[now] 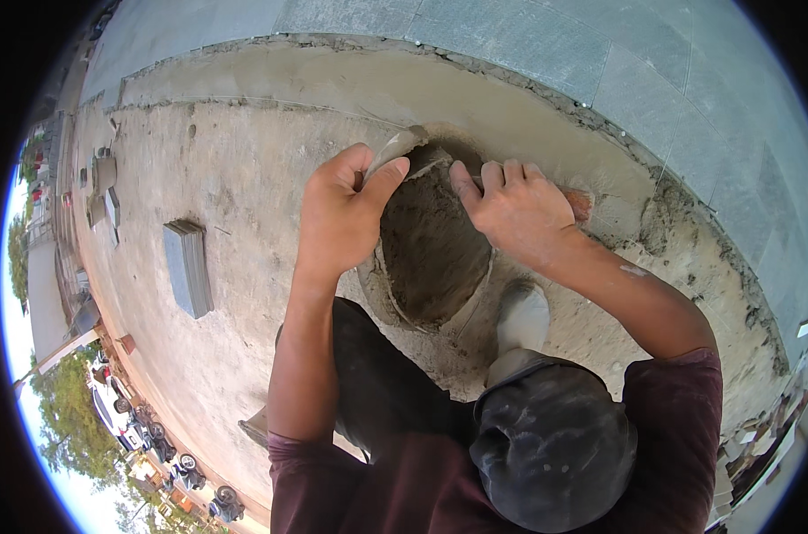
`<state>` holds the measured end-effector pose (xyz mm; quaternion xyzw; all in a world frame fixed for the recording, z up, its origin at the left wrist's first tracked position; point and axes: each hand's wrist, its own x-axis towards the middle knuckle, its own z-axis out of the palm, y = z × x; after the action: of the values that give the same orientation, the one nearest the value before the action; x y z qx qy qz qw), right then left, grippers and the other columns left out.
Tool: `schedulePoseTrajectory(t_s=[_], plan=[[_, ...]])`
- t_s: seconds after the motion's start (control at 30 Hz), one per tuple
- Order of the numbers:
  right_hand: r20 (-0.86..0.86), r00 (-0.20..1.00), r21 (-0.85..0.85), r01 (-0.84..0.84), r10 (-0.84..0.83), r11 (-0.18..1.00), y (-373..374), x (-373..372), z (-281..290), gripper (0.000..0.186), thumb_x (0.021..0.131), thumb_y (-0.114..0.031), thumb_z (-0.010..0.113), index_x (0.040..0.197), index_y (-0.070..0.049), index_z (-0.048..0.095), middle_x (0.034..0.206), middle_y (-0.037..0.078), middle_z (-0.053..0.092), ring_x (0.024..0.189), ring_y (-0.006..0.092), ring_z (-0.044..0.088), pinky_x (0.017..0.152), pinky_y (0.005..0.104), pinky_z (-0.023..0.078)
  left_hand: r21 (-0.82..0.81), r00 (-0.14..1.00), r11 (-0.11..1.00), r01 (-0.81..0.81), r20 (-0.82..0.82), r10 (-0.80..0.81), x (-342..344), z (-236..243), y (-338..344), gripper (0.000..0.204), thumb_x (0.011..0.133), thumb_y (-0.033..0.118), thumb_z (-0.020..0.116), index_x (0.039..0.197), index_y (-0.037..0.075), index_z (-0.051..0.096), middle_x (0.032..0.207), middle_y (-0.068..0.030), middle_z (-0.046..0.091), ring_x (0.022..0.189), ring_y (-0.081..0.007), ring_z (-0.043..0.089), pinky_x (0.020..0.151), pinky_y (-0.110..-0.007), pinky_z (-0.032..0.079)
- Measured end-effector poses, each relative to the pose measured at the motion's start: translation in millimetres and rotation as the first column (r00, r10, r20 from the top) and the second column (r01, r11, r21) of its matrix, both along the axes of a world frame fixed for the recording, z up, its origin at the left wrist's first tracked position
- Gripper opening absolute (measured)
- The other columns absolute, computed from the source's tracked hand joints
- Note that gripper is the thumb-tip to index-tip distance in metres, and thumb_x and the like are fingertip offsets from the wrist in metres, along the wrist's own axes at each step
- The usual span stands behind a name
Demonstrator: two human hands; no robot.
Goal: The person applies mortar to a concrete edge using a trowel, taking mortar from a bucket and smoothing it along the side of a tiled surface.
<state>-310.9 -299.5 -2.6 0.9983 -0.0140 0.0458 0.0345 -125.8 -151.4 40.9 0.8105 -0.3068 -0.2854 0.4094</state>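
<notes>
Between my arms is a grey, mortar-crusted pan (371, 287), with dark wet mortar (435, 254) inside. My left hand (342, 209) is closed on the far left of its rim, thumb on top. Opposite it, my right hand (518, 212) grips the far right of the rim with bent fingers. The far edge of the pan meets a smooth strip of wet mortar (333, 78) on the ground. Beside my right wrist lies a reddish-brown piece (580, 206), partly hidden by the hand.
Grey stone slabs (546, 49) pave the ground beyond the mortar strip. A thin string (270, 104) runs along the strip's near edge. To the left stands a stack of grey tiles (188, 269). My light-coloured boot (522, 318) is close to the pan. Motorcycles (187, 472) are parked far left.
</notes>
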Motion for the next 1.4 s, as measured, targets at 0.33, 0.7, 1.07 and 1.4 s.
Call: schedulePoseTrajectory(t_s=[0.33, 0.7, 1.07, 1.4], plan=[[-0.161, 0.978, 0.138, -0.111, 0.133, 0.984, 8.4, -47.1, 6.7, 0.048, 0.080, -0.009, 0.068, 0.124, 0.009, 0.059, 0.080, 0.013, 0.067, 0.071, 0.0274, 0.072, 0.060, 0.0364, 0.058, -0.018, 0.996, 0.996, -0.089, -0.034, 0.088, 18.1, 3.7, 20.0, 0.039, 0.097, 0.020, 0.074, 0.069, 0.005, 0.052, 0.062, 0.0079, 0.039, 0.061, -0.0038, 0.033, 0.051, -0.028, 0.027], [-0.515, 0.849, 0.332, 0.327, -0.121, 0.885, 8.1, -0.3, -2.3, 0.039, 0.090, -0.013, 0.066, 0.123, 0.007, 0.058, 0.087, 0.025, 0.069, 0.087, 0.0400, 0.073, 0.074, 0.0458, 0.059, -0.048, 0.994, 0.993, -0.111, -0.025, 0.110, -11.6, 2.0, -1.4, 0.040, 0.095, 0.019, 0.073, 0.068, 0.002, 0.049, 0.060, 0.0047, 0.037, 0.060, -0.0059, 0.033, 0.050, -0.031, 0.028], [-0.539, 0.827, 0.839, 0.509, 0.159, 0.193, 28.5, -33.0, -20.8, 0.041, 0.103, -0.032, 0.060, 0.102, 0.009, 0.063, 0.092, 0.031, 0.067, 0.090, 0.0481, 0.067, 0.081, 0.0518, 0.052, -0.061, 0.989, 0.987, -0.147, -0.038, 0.145, -13.1, -7.2, 5.9, 0.039, 0.100, 0.017, 0.071, 0.068, 0.010, 0.051, 0.064, 0.0125, 0.039, 0.060, -0.0001, 0.030, 0.051, -0.025, 0.021], [-0.435, 0.890, 0.886, 0.450, 0.136, -0.110, 48.4, -65.3, -14.6, 0.042, 0.104, -0.033, 0.063, 0.096, 0.008, 0.059, 0.075, 0.022, 0.056, 0.068, 0.0241, 0.049, 0.066, 0.0423, 0.046, -0.056, 0.986, 0.985, -0.166, -0.028, 0.165, -12.0, -3.2, 11.5, 0.043, 0.097, 0.018, 0.072, 0.065, 0.007, 0.046, 0.062, 0.0094, 0.035, 0.060, -0.0021, 0.030, 0.050, -0.027, 0.022]])
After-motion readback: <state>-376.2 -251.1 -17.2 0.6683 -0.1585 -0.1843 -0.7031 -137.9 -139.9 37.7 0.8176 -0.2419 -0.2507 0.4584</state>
